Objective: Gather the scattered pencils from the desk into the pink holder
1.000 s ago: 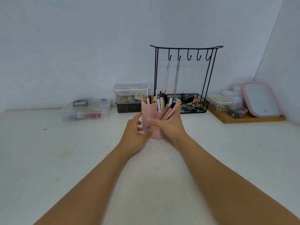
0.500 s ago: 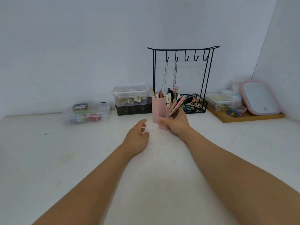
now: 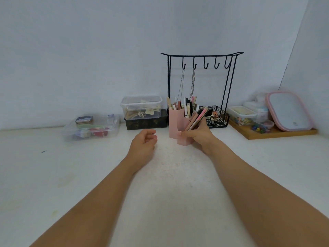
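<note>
Two bare forearms reaching forward from the near edge, left hand [image 3: 143,143] low at centre, fingers loosely curled and holding nothing, right hand [image 3: 199,135] farther and to the right, fingers wrapped around the pink holder [image 3: 176,124], thumb on its near side

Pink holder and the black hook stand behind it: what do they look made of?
Pink stepped pencil holder: likely matte plastic, with opaque, uniform colour and crisp moulded edges. Black hook stand: likely painted metal wire, given its thin dark rods and bent hooks; its finish is hard to judge.
</note>
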`<action>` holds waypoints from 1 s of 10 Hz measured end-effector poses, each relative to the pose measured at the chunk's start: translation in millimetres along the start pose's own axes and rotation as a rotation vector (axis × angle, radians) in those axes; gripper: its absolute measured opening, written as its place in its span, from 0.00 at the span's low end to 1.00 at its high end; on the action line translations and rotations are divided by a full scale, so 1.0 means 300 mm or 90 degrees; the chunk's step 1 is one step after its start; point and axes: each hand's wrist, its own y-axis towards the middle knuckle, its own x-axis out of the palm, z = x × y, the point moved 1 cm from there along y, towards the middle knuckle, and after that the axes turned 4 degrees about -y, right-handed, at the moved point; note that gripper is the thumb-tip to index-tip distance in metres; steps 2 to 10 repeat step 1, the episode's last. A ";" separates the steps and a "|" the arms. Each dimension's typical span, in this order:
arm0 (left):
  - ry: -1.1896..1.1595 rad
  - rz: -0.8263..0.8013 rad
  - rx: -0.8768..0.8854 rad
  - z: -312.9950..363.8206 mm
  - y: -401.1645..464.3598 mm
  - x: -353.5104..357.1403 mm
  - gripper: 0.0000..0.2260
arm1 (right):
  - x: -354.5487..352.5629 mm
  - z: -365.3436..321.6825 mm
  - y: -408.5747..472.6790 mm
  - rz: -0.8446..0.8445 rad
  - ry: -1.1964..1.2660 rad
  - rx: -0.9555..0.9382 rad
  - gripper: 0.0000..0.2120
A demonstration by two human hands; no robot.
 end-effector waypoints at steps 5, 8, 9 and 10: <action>-0.069 0.047 -0.004 0.020 0.007 -0.011 0.12 | -0.033 -0.053 0.009 0.057 0.054 -0.032 0.65; -0.069 0.047 -0.004 0.020 0.007 -0.011 0.12 | -0.033 -0.053 0.009 0.057 0.054 -0.032 0.65; -0.069 0.047 -0.004 0.020 0.007 -0.011 0.12 | -0.033 -0.053 0.009 0.057 0.054 -0.032 0.65; -0.069 0.047 -0.004 0.020 0.007 -0.011 0.12 | -0.033 -0.053 0.009 0.057 0.054 -0.032 0.65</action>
